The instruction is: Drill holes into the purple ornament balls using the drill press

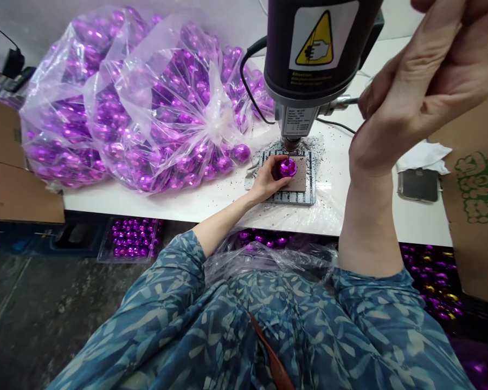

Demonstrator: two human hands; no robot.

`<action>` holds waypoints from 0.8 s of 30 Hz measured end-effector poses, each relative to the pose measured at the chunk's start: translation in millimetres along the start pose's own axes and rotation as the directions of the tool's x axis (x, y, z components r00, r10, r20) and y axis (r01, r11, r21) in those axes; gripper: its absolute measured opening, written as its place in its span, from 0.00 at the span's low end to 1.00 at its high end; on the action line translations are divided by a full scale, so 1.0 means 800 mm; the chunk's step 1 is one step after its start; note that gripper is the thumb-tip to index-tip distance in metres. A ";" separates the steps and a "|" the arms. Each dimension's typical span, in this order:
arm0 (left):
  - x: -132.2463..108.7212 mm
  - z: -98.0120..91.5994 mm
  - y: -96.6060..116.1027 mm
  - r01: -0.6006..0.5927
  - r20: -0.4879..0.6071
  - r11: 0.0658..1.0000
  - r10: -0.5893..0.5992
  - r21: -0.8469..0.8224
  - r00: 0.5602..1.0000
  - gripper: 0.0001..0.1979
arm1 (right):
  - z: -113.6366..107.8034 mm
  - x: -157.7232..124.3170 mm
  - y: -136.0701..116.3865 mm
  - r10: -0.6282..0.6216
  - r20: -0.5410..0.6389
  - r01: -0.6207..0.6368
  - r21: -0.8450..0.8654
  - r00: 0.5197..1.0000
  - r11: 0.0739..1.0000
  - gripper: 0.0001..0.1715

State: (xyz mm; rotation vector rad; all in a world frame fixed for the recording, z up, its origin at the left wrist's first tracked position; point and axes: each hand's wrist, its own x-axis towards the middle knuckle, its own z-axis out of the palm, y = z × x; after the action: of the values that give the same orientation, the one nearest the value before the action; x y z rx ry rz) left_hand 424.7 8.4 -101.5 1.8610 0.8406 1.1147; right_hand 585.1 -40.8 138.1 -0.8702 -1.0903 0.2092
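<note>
My left hand (264, 181) pinches a shiny purple faceted ball (289, 169) between thumb and fingers. The ball rests on a thin brown board (300, 185) over the slotted metal base (310, 197) of a small drill press (296, 120). Directly above the ball sits the chuck (290, 144); whether the bit touches the ball I cannot tell. At the upper right, my right hand (418, 86) is closed around the drill press lever (352, 101), whose far end is hidden in the fingers. Dark shavings lie around the base.
Clear plastic bags (146, 103) full of purple balls cover the table's left side. A phone (418, 185) lies by white tissue (425, 156) on the right. Cardboard boxes (16, 162) flank both sides. Below the table edge sits a tray of balls (132, 238). A black cable (244, 70) hangs beside the drill.
</note>
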 end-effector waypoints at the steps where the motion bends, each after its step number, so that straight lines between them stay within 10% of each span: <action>1: 0.000 0.000 -0.001 -0.002 -0.002 1.000 0.002 0.001 1.000 0.33 | 0.000 -0.006 0.000 -0.030 -0.043 0.029 -0.011 0.999 1.000 0.38; 24: -0.002 0.000 0.010 0.082 -0.009 0.996 -0.082 0.047 0.997 0.33 | -0.011 -0.039 0.072 -0.201 -0.173 0.220 0.098 0.964 0.971 0.35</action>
State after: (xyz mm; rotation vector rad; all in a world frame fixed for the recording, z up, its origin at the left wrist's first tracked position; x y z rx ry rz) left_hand 425.2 3.6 -95.4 1.8451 0.9466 1.0600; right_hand 592.3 -24.4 74.7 -0.6499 -1.0001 0.0231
